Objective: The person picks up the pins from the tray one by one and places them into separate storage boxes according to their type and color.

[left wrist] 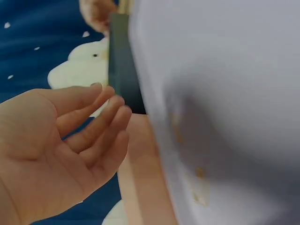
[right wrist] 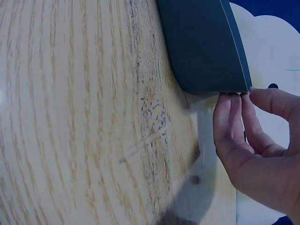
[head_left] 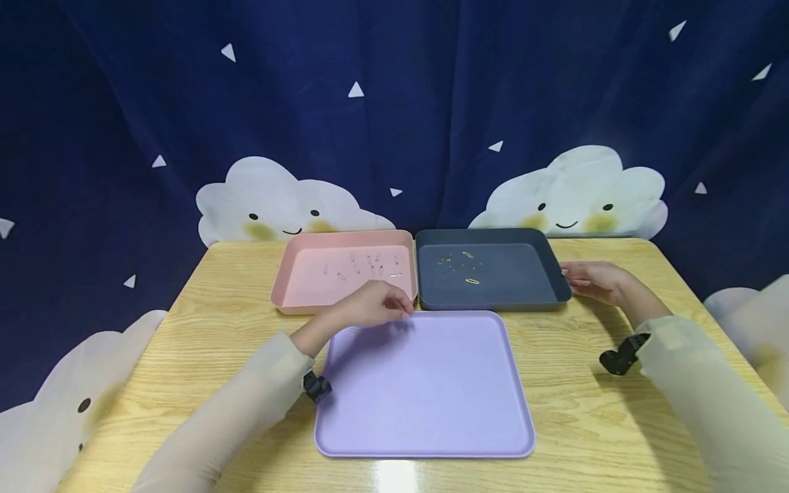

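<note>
My left hand (head_left: pixel 381 303) hovers over the far edge of a lavender tray (head_left: pixel 431 383), beside the near wall of the pink tray (head_left: pixel 308 291). In the left wrist view its fingers are loosely bent, with nothing seen between them. Small gold pieces like safety pins (left wrist: pixel 200 192) lie blurred on the lavender surface there. At the right end of the dark grey tray (head_left: pixel 518 277) is my right hand (head_left: pixel 600 281). The right wrist view has its thumb at the rim and its bent fingers against the outer wall, pinching the edge.
Several silver pins (head_left: pixel 356 268) are scattered in the pink tray. Gold pins (head_left: pixel 472 281) and smaller gold bits (head_left: pixel 455 268) lie in the dark tray. All three trays sit close together on a wooden table (head_left: pixel 240 301), before a dark blue curtain (head_left: pixel 407 137).
</note>
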### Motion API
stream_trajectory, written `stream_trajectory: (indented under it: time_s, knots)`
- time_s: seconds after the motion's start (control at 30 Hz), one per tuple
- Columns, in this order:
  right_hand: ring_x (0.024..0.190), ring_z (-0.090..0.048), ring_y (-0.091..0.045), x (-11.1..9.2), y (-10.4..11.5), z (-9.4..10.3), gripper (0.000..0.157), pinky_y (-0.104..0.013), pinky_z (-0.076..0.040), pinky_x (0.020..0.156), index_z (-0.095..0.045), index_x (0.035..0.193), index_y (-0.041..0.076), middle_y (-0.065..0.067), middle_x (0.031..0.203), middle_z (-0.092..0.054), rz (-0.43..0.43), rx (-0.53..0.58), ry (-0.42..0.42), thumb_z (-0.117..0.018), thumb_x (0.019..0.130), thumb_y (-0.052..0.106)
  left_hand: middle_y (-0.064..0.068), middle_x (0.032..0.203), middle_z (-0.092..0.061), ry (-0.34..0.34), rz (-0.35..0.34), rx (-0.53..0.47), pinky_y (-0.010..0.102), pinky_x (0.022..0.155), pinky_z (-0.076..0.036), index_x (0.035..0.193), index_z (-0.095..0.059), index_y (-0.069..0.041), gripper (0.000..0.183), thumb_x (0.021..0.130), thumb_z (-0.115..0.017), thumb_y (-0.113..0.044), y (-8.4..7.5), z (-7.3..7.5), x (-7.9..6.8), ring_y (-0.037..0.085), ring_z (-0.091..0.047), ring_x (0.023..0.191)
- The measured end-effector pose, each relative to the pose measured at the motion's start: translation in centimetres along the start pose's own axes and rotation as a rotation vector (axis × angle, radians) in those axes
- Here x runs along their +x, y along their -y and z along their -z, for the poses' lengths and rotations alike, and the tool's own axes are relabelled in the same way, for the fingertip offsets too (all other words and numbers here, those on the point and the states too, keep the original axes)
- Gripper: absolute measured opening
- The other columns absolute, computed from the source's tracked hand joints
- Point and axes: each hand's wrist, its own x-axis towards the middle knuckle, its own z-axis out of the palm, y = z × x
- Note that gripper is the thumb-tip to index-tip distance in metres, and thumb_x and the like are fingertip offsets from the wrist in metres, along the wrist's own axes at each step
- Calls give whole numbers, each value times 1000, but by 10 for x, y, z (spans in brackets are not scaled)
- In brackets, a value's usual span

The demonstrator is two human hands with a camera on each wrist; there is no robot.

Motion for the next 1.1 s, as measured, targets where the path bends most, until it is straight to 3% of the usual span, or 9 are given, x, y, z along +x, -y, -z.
stream_trajectory:
  time_s: [0.17, 0.3, 0.37, 0.43, 0.5, 0.6, 0.8, 1.1]
  knots:
    - [87, -59, 7, 0, -1, 1, 67, -14, -52, 81, -12, 151, -4, 25, 89, -61, 1, 11, -9, -49, 100, 17, 3, 89, -71, -15, 34, 183, 23, 78, -51, 94, -73, -7, 9, 88, -67, -9, 8, -14, -16, 10, -59, 81]
    - [87, -60, 7, -1, -2, 1, 66, -14, -52, 81, -14, 151, -1, 25, 88, -61, 2, 13, -13, -49, 99, 18, 5, 93, -70, -33, 18, 358, 31, 81, -54, 96, -72, -6, 10, 86, -68, -6, 11, -24, -22, 16, -61, 86]
    - [87, -60, 6, -1, -2, 1, 56, -14, -52, 80, -27, 150, 9, 24, 89, -61, 5, 24, -13, -50, 99, 17, 6, 96, -69, -48, 13, 425, 34, 84, -54, 97, -71, -6, 13, 85, -68, -5, 12, -28, -24, 19, -62, 91]
    - [86, -60, 5, -1, -2, 1, 36, -14, -52, 80, -49, 134, 23, 23, 88, -63, 7, 45, -12, -50, 99, 16, 6, 98, -68, -59, 15, 466, 34, 85, -55, 98, -70, -6, 14, 84, -68, -4, 13, -30, -24, 21, -63, 95]
    - [86, -61, 5, -1, -2, 2, 22, -15, -53, 79, -61, 108, 31, 21, 88, -64, 9, 62, -8, -51, 99, 15, 4, 98, -67, -67, 9, 482, 32, 84, -56, 97, -69, -7, 14, 84, -68, -3, 13, -33, -25, 20, -65, 96]
    - [85, -61, 4, -1, -2, 2, 29, -15, -53, 78, -62, 87, 37, 19, 87, -64, 11, 82, 1, -50, 98, 13, 2, 94, -67, -64, -29, 471, 28, 81, -56, 93, -69, -8, 10, 84, -69, -3, 13, -37, -25, 17, -65, 93]
    - [83, -61, 3, -2, 0, 0, 32, -15, -53, 77, -63, 85, 37, 18, 87, -65, 17, 96, 11, -50, 98, 11, -1, 84, -66, -32, -118, 427, 21, 75, -53, 83, -67, -12, 11, 83, -69, -1, 8, -42, -28, 12, -62, 83]
    - [82, -62, 3, -3, 0, -1, 36, -15, -53, 76, -65, 82, 37, 17, 85, -66, 16, 114, 14, -49, 98, 9, 1, 80, -69, 2, -157, 457, 21, 70, -54, 82, -66, -9, 11, 82, -66, 1, -3, -48, -32, 15, -66, 76]
